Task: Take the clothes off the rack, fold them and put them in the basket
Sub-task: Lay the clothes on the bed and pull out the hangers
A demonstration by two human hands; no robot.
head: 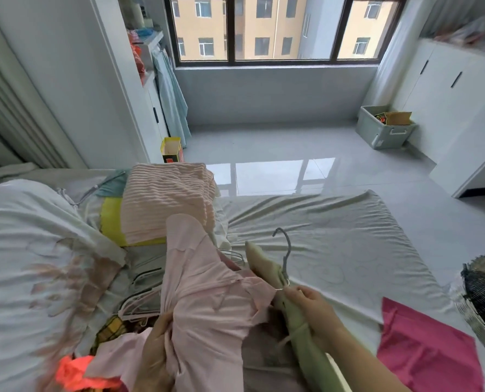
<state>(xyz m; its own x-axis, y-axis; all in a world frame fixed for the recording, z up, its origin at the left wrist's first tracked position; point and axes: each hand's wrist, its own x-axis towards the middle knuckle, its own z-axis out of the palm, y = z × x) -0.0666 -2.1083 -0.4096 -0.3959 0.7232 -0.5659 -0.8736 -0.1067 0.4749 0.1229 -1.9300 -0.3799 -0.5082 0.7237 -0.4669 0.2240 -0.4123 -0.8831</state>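
A pale pink garment [204, 292] is bunched over the bed in front of me. My left hand [156, 352] grips its gathered fabric near the bottom of the view. My right hand [312, 309] holds a pale green padded hanger [266, 267] with a grey hook, partly pulled out of the pink garment. A woven basket [484, 295] shows at the right edge beside the bed. A magenta cloth [422, 349] lies flat on the sheet near it.
A ribbed pink blanket [167, 202] and a yellow cloth lie on the bed [334, 230] behind the garment. Several bare wire hangers [145, 301] and an orange item [74, 372] sit at my left. A white duvet fills the left side. A grey bin [382, 128] stands on the floor.
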